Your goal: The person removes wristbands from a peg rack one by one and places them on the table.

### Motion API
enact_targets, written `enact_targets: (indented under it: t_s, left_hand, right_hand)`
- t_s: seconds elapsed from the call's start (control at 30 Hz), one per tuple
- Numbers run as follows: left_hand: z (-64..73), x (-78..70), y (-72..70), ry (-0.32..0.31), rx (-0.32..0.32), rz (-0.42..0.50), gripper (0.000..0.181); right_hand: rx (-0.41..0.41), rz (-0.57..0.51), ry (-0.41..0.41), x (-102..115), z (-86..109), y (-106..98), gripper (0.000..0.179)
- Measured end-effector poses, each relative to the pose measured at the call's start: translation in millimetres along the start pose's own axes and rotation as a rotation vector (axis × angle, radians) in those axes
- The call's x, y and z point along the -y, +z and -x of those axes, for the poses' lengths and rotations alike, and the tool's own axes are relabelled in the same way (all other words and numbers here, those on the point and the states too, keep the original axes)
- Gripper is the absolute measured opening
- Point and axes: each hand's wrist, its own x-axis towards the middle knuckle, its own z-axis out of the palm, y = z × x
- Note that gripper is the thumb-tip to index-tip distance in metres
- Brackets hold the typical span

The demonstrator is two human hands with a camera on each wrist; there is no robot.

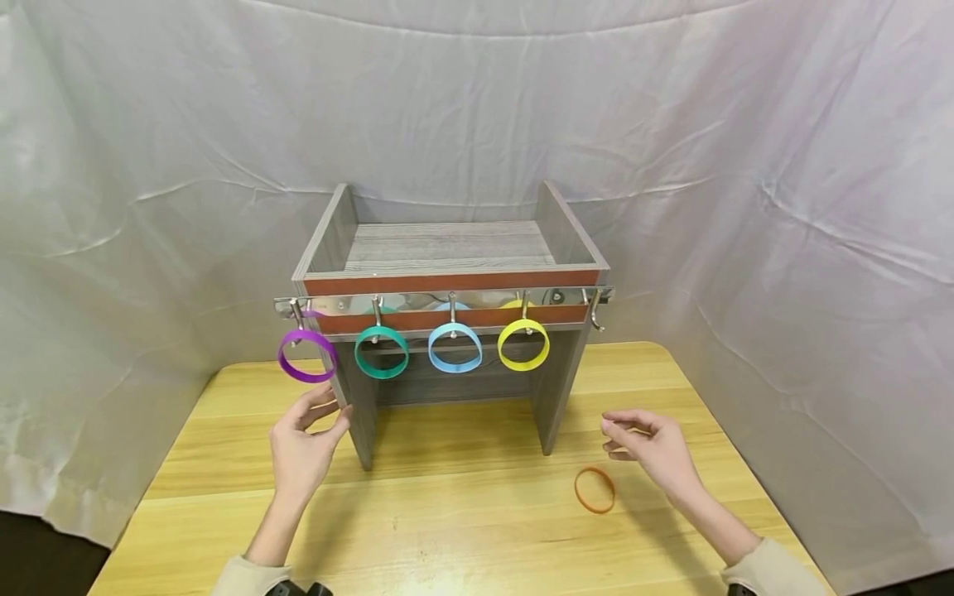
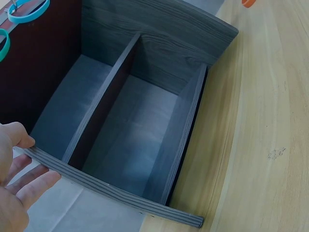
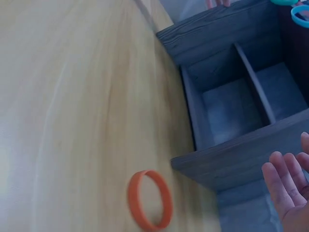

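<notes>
A grey wooden shelf (image 1: 447, 248) stands on the table with a metal hook rail (image 1: 477, 300) across its front. Purple (image 1: 307, 377), green (image 1: 382, 374), light blue (image 1: 455, 367) and yellow (image 1: 523, 364) silicone wristbands hang from hooks along it. The rightmost hook (image 1: 595, 313) is bare. My left hand (image 1: 301, 443) holds the front edge of the left side panel (image 2: 116, 187), thumb on one side and fingers on the other. On the table lies an orange wristband (image 3: 136, 203). Right of it my right hand (image 1: 656, 451) hovers, fingers loosely bent around nothing.
The shelf's lower part has a divider (image 2: 104, 99) between two compartments. Grey cloth (image 1: 447, 99) hangs behind and on both sides of the wooden table (image 1: 447, 530).
</notes>
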Motion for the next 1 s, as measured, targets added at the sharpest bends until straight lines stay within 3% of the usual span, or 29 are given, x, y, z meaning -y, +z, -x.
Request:
enact_targets:
  t_s: [0.27,0.77,1.0]
  left_hand:
    - [-0.4,1.5,-0.2,0.02,-0.01,-0.017,0.038]
    - [-0.3,1.3,-0.5,0.022,-0.007,-0.017,0.036]
    - [0.1,0.3,-0.4,0.012,-0.003,-0.017,0.037]
  right_hand:
    - [0.018,-0.061,-0.131,23.7,-8.2,6.1,0.022]
    - [0.032,-0.147,-0.282,68.7,-15.6,27.1,0.018]
    - [0.033,-0.187,-0.317,84.7,-19.7,35.2,0.029]
